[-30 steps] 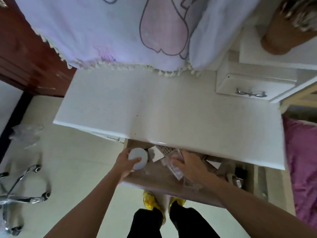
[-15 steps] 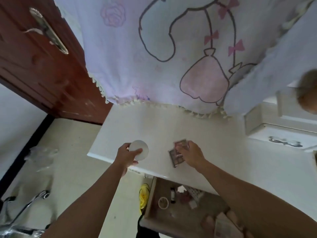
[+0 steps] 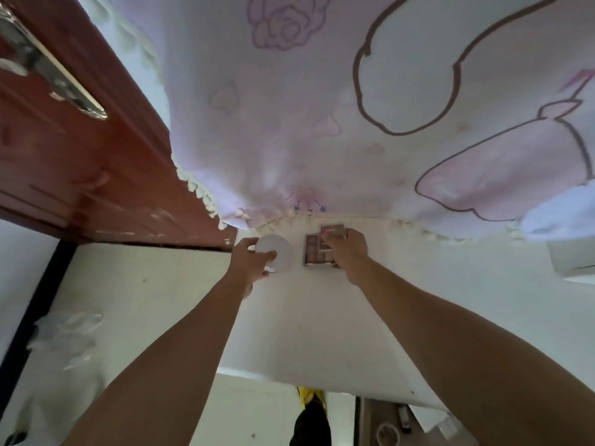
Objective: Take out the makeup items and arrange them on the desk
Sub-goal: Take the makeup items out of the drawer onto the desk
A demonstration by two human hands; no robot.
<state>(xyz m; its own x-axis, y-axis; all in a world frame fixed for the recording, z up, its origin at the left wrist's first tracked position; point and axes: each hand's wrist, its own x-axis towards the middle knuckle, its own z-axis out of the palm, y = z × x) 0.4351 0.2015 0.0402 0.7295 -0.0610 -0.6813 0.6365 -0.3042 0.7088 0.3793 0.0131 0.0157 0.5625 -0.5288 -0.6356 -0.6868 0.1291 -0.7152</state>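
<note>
The left hand curls its fingers round a round white compact at the far side of the table, just short of the fringed cloth. The right hand pinches a smaller palette that overlaps a larger eyeshadow palette beside the compact. Whether they lie flat yet is hard to tell. To place them well, lower each one flat, clear of the fringe, square the palettes side by side, then release gently.
</note>
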